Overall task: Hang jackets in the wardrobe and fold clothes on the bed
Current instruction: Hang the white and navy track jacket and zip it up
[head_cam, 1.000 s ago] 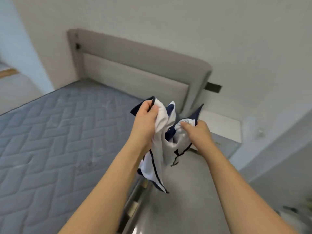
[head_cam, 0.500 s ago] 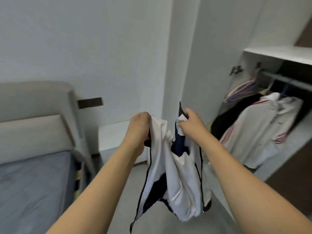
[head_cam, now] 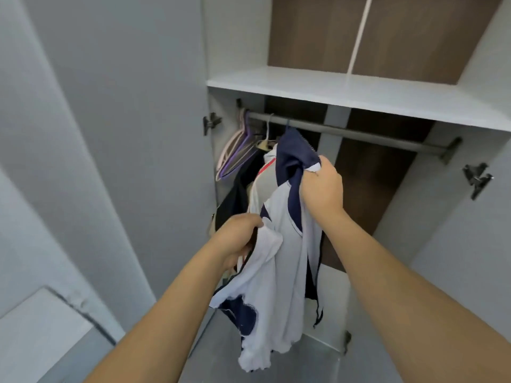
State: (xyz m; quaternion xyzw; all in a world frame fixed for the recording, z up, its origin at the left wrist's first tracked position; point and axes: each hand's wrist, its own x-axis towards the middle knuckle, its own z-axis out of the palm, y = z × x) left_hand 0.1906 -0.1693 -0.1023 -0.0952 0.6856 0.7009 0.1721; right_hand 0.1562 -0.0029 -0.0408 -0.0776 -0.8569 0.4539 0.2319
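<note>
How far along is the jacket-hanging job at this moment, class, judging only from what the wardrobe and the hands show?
Done: at least two garments already hang from the rail at its left end. In hand: the white and navy jacket, gripped by the left hand low and the right hand high, not yet on a hanger. Left: fit it on one of the spare hangers, then hang it. The bed is out of view.

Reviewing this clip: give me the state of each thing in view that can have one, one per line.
white and navy jacket: off a hanger, bunched, hanging from both hands.
left hand: grips the jacket's lower fold.
right hand: grips its navy top part.
wardrobe: doors open.
rail: right part bare.
empty hangers: hung at the left end.
white jacket with red stripe: hung.
</note>
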